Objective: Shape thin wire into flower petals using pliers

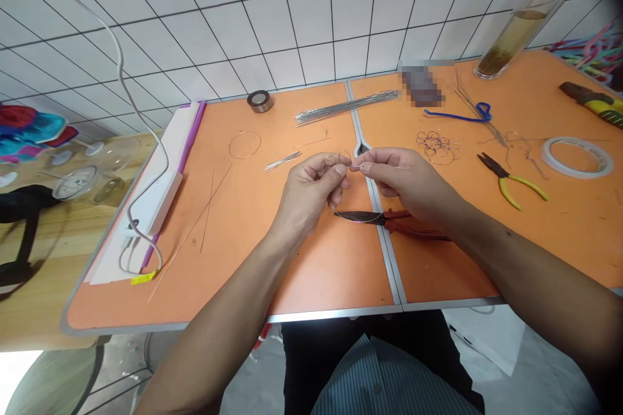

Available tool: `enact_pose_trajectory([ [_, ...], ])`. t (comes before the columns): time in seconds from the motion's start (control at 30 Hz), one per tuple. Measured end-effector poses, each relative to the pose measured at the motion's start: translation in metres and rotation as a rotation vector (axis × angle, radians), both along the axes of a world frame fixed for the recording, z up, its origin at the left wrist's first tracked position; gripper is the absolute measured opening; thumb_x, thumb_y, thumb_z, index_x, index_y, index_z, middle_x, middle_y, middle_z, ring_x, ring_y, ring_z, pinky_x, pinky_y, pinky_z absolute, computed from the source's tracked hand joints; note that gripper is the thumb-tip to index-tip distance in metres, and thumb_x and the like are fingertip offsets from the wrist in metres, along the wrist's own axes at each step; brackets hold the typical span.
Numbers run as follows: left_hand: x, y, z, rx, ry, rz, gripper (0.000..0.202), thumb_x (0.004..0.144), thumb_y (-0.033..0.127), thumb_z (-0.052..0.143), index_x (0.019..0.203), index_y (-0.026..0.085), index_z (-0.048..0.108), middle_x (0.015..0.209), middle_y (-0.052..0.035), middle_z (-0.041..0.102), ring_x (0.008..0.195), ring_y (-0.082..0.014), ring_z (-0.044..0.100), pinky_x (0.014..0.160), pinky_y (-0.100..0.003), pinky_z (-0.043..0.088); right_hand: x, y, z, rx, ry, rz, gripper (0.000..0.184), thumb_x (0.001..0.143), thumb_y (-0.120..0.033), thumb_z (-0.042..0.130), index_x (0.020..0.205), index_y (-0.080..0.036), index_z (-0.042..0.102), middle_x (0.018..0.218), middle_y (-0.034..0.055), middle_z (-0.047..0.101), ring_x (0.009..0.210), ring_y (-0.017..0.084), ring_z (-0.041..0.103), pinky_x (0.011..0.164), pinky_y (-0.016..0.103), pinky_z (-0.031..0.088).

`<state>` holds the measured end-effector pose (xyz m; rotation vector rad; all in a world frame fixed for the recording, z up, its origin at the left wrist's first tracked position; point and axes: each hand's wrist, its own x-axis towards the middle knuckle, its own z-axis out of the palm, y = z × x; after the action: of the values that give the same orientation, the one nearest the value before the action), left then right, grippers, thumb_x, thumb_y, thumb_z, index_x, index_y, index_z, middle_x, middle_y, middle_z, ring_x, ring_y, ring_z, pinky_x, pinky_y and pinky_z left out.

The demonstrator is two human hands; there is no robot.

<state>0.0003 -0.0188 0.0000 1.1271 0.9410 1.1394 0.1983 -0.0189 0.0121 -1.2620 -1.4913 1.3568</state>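
Between my two hands, above the middle of the orange table, is a thin looped wire (344,155). My left hand (314,191) pinches it between thumb and fingers, with small loops standing up over the fingertips. My right hand (402,172) grips the same wire at its right side, thumb against forefinger. Just beneath my hands lie red-handled pliers (403,224), jaws pointing left. To the left of my left hand are a short bundle of wire pieces (283,161) and a wire ring (244,144). A flower-shaped wire piece (438,146) rests beyond my right hand.
A bundle of straight wires (348,107) and a roll of tape (259,101) lie near the tiled wall. Yellow-handled cutters (511,181), a white ring-shaped spool (577,157) and a tall glass bottle (511,42) are on the right. A power strip (150,204) with its cable sits left.
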Motion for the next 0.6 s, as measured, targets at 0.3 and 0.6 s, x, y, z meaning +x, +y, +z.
enact_pose_trajectory([
  [0.3,0.0002,-0.0015,0.0017,-0.006,0.035,0.015,0.019,0.088,0.031,0.08,0.083,0.019,0.067,0.068,0.001,0.069,0.046,-0.0074,0.052,0.043,-0.021,0.038,-0.0022,-0.0013,0.0005,0.01,0.039,-0.024,0.022,0.094,-0.043,0.074,0.096,-0.022,0.081,0.08,-0.0016,0.061,0.063,0.011,0.034,0.058,0.031,0.026],
  [0.6,0.0003,-0.0015,0.0053,-0.06,0.026,0.018,0.02,0.085,0.029,0.081,0.078,0.018,0.066,0.063,0.0009,0.068,0.042,-0.0073,0.049,0.041,-0.021,0.035,-0.0053,-0.0045,0.001,0.115,-0.017,-0.041,0.023,0.097,-0.042,0.072,0.095,-0.021,0.08,0.071,-0.0037,0.055,0.065,0.013,0.039,0.065,0.032,0.033],
])
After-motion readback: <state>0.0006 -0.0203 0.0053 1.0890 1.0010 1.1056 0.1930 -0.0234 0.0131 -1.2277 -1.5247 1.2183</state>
